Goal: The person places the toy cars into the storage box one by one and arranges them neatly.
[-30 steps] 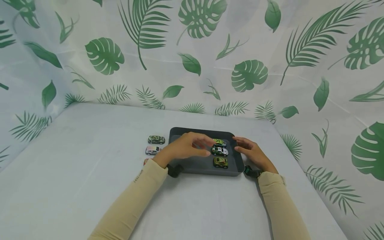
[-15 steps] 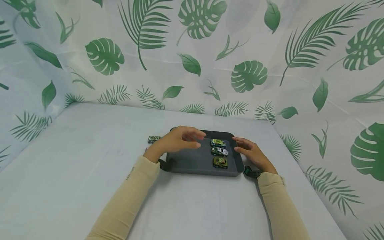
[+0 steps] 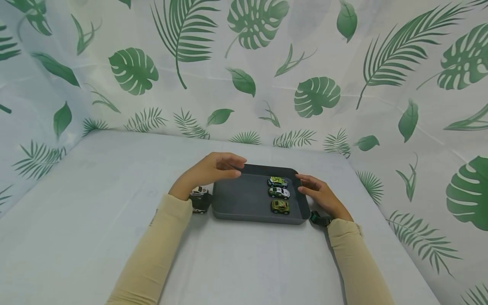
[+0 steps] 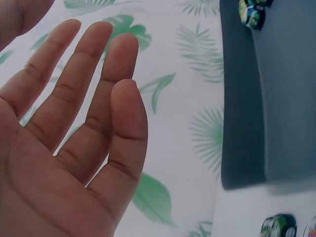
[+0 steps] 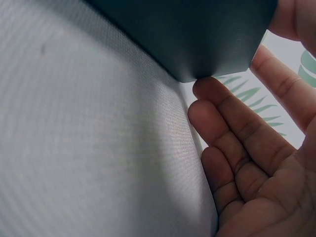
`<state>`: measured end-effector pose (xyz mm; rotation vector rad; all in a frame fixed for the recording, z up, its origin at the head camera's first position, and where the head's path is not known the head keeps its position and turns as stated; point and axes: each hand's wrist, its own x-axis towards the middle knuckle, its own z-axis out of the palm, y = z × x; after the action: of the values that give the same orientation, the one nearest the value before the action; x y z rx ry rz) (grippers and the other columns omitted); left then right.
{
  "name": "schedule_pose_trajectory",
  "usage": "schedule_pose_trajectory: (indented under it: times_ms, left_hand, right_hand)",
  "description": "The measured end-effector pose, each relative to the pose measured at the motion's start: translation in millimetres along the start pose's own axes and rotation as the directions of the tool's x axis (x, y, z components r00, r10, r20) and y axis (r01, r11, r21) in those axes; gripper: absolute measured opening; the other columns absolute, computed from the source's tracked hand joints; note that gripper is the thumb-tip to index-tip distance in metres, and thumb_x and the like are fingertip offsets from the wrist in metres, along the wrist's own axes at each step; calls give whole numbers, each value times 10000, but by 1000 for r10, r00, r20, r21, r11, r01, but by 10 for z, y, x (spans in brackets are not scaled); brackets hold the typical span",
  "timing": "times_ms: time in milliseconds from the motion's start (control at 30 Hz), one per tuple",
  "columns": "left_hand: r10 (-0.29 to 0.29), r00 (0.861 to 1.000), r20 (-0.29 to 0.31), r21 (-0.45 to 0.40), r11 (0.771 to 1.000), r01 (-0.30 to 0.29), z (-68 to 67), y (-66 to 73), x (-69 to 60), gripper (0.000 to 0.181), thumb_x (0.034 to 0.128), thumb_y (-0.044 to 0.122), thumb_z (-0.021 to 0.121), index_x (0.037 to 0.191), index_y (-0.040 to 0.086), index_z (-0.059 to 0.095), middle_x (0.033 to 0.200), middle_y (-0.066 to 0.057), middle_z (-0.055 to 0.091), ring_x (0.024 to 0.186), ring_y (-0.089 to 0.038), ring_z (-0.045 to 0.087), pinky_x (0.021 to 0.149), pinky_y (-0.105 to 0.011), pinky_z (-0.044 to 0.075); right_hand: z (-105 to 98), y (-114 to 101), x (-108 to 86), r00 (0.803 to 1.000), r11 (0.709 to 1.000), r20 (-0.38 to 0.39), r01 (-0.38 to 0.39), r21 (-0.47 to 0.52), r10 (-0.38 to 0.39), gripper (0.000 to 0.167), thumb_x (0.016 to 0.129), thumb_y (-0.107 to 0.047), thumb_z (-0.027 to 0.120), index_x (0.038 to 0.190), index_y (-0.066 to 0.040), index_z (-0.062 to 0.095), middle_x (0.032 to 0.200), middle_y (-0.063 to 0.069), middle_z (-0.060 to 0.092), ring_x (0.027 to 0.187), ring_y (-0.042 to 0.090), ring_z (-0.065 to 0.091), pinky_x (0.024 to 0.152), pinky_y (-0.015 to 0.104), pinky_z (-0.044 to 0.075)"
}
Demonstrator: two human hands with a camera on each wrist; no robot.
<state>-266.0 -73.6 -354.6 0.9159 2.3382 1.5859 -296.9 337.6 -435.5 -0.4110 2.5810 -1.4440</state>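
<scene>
My left hand (image 3: 215, 167) hovers over the far left corner of the grey tray (image 3: 244, 205), palm inward and fingers loosely bent, holding nothing. My right hand (image 3: 320, 195) rests at the tray's right rim. In the right wrist view, its fingers (image 5: 247, 123) lie beside the tray's outer wall, and the thumb passes behind the wall's edge. Inside the tray's right half stand a yellow-green toy car (image 3: 277, 182), a white-and-green toy car (image 3: 279, 193) and a camouflage toy car (image 3: 280, 207). Left of the tray, a white toy car (image 3: 199, 191) is partly covered by my left wrist.
Another toy car (image 3: 199, 210) shows only in part below the left wrist's dark device (image 3: 201, 201). A dark green patterned toy car (image 4: 279, 226) appears in the left wrist view. Leaf-print cloth (image 3: 244, 110) stands behind the white table (image 3: 244, 262).
My left hand has drawn back leftward and away from over the cars in the tray, its wrist now covering part of the outside cars. The right hand and tray have stayed put.
</scene>
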Motion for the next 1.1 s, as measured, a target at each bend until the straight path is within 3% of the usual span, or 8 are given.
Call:
schedule_pose_trajectory:
  times_ms: [433, 633, 1100]
  left_hand:
    - [-68, 997, -48, 38, 997, 70, -263, -37, -150, 482, 1071, 138, 698, 1534, 49, 600, 1430, -159, 677, 1285, -338, 675, 1118, -557, 511]
    - [-94, 992, -90, 35, 995, 97, -372, -118, -223, 476, 1079, 172, 687, 1537, 72, 605, 1487, -152, 651, 1315, -339, 660, 1112, -566, 513]
    - [-147, 976, -159, -11, 989, 147, -542, -357, -343, 494, 1091, 150, 660, 1548, -8, 558, 1526, -218, 607, 1447, -397, 546, 1179, -577, 458]
  right_hand:
    - [-2, 2, 12, 1000, 1000, -4, 15, 15, -15, 596, 1084, -121, 663, 1615, 36, 441, 1642, 344, 406, 1516, 554, 381, 1223, 753, 265]
    - [5, 3, 11, 1000, 1000, -2, 13, 14, -13, 595, 1088, -139, 664, 1614, 32, 445, 1648, 337, 402, 1521, 551, 375, 1227, 750, 261]
    - [1, 26, 18, 1000, 1000, -6, 22, 1, -22, 584, 1089, -134, 659, 1607, 37, 452, 1647, 340, 400, 1515, 558, 377, 1222, 753, 269]
